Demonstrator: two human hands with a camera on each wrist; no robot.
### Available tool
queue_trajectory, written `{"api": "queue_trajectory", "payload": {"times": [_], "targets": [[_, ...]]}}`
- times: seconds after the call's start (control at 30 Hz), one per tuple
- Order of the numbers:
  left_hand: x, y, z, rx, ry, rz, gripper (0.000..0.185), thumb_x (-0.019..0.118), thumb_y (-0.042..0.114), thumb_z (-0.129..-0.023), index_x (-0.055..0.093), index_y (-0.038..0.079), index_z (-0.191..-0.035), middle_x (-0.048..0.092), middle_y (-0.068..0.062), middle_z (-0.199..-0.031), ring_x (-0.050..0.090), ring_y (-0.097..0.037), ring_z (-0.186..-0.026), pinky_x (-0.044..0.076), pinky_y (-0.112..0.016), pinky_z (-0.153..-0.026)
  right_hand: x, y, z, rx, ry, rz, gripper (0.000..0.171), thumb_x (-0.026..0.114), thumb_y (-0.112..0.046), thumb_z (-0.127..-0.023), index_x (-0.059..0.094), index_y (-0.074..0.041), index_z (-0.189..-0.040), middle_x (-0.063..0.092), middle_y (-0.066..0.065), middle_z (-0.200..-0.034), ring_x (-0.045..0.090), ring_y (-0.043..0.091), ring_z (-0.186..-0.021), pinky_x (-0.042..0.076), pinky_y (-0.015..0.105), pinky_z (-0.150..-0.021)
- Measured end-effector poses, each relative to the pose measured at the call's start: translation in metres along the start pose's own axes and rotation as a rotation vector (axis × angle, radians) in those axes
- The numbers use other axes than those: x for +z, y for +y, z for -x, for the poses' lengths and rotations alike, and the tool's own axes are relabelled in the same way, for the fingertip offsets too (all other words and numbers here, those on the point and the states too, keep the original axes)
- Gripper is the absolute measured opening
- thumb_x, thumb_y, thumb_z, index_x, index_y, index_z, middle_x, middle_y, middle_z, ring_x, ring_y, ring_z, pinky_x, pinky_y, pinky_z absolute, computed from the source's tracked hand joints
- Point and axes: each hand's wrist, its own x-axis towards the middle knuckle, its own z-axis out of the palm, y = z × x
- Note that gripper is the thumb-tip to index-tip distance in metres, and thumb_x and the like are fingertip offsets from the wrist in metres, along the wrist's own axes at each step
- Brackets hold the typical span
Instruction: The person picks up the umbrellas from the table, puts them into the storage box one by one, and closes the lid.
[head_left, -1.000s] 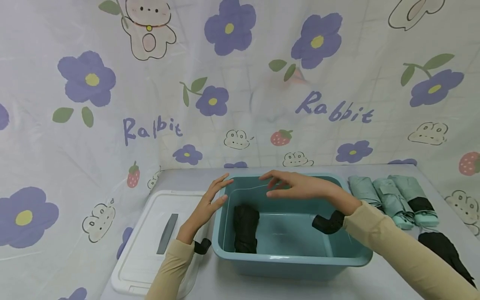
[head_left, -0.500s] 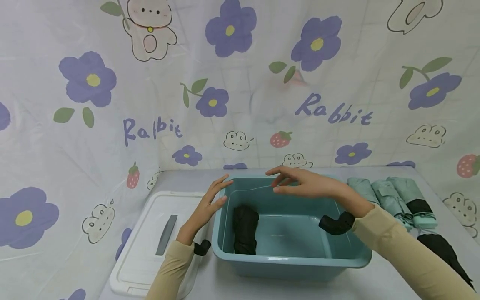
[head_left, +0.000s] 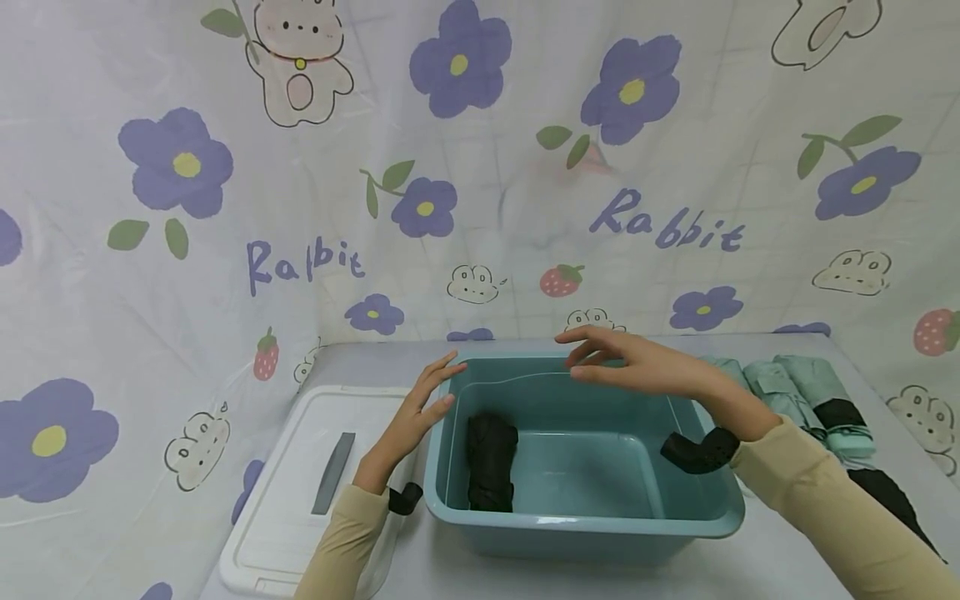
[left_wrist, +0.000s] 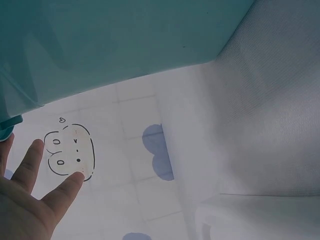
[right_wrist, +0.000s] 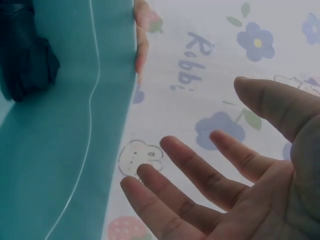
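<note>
A teal plastic bin (head_left: 585, 521) sits on the table with one folded black umbrella (head_left: 491, 461) lying at its left inside wall, also seen in the right wrist view (right_wrist: 25, 55). My left hand (head_left: 423, 400) rests with straight fingers against the bin's left rim; its fingers (left_wrist: 35, 165) show beside the teal wall (left_wrist: 125, 40). My right hand (head_left: 633, 365) hovers open above the bin's back right, palm down, holding nothing; its spread fingers (right_wrist: 200, 185) show in the wrist view.
A white lid (head_left: 307, 483) with a grey handle lies left of the bin. Folded mint-green umbrellas (head_left: 802, 387) and a black one (head_left: 888, 496) lie to the right. A flower-print curtain (head_left: 480, 167) backs the table.
My right hand has drifted to the right above the bin, staying open and empty. The left hand stays on the bin's rim.
</note>
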Motion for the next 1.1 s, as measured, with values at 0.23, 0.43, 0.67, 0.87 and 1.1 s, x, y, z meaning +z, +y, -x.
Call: {"api": "queue_trajectory", "payload": {"times": [0.23, 0.43, 0.67, 0.87, 1.1], "targets": [[0.0, 0.004, 0.0, -0.008, -0.003, 0.0, 0.044, 0.042, 0.01, -0.096, 0.039, 0.0, -0.139, 0.019, -0.018, -0.151, 0.016, -0.036, -0.139, 0.016, -0.066, -0.103, -0.004, 0.001, 0.008, 0.004, 0.042, 0.012, 0.051, 0.053, -0.029, -0.094, 0.035, -0.015, -0.14, 0.053, 0.013, -0.127, 0.049, 0.032, -0.119, 0.042, 0.049, -0.095], [0.0, 0.003, 0.0, -0.002, -0.003, 0.011, 0.044, 0.042, 0.011, -0.097, 0.039, 0.0, -0.139, 0.018, -0.018, -0.151, 0.016, -0.036, -0.139, 0.017, -0.066, -0.103, -0.007, 0.002, 0.015, -0.01, 0.08, 0.016, 0.049, 0.054, -0.025, -0.094, 0.038, -0.014, -0.139, 0.054, 0.014, -0.126, 0.051, 0.033, -0.118, 0.047, 0.043, -0.088], [0.0, 0.002, 0.0, -0.005, -0.002, 0.009, 0.044, 0.042, 0.012, -0.097, 0.039, 0.0, -0.139, 0.018, -0.017, -0.152, 0.015, -0.036, -0.14, 0.016, -0.066, -0.103, -0.01, 0.008, 0.021, -0.01, 0.102, -0.001, 0.048, 0.054, -0.024, -0.094, 0.039, -0.015, -0.139, 0.054, 0.013, -0.126, 0.051, 0.033, -0.118, 0.046, 0.047, -0.088], [0.0, 0.001, 0.0, -0.007, -0.005, 0.008, 0.045, 0.042, 0.014, -0.097, 0.038, 0.001, -0.14, 0.018, -0.016, -0.152, 0.015, -0.034, -0.14, 0.016, -0.065, -0.104, -0.012, 0.008, 0.028, 0.015, 0.134, 0.018, 0.047, 0.054, -0.027, -0.094, 0.039, -0.022, -0.138, 0.05, 0.011, -0.131, 0.049, 0.033, -0.12, 0.043, 0.053, -0.091], [0.0, -0.001, 0.0, 0.0, -0.001, 0.015, 0.045, 0.043, 0.016, -0.097, 0.039, 0.0, -0.139, 0.019, -0.017, -0.152, 0.015, -0.036, -0.14, 0.016, -0.066, -0.103, -0.016, 0.006, 0.037, 0.004, 0.181, 0.053, 0.049, 0.054, -0.023, -0.094, 0.036, -0.02, -0.139, 0.053, 0.011, -0.126, 0.05, 0.033, -0.117, 0.045, 0.054, -0.087]]}}
